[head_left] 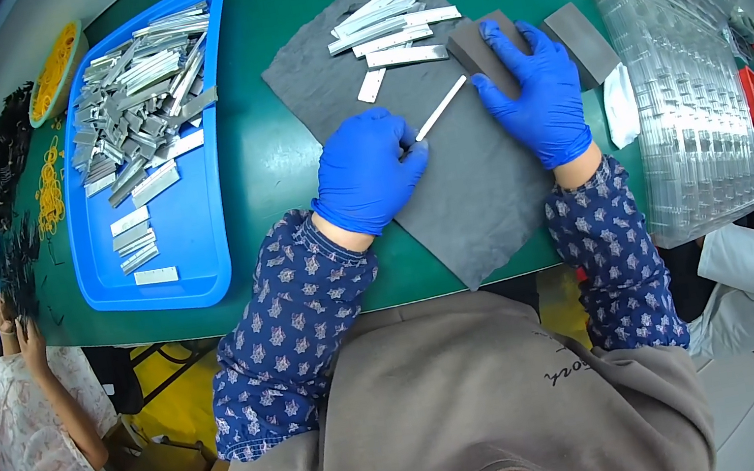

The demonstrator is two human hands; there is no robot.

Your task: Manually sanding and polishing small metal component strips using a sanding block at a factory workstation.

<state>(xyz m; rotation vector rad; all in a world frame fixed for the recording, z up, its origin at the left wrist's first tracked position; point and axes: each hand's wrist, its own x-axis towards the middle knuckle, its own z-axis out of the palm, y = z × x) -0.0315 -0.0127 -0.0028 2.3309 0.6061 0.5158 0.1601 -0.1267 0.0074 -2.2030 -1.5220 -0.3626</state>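
Both my hands wear blue gloves. My left hand (368,172) is closed around one end of a thin metal strip (443,109), which points up and to the right over a dark grey sheet (469,220). Fingers spread, my right hand (533,95) rests on a grey-brown block (479,59), gripping it from above near the strip's free end. A second, similar block (583,44) lies just right of that hand. Beyond my hands, a loose pile of flat metal strips (397,25) lies on the sheet.
At left stands a blue tray (222,231) heaped with metal pieces. Clear plastic trays (684,104) are stacked at right, beside a white wad (620,107). Yellow bands (50,190) and black cords (5,158) lie far left. Co-workers sit at both sides of the green table (260,15).
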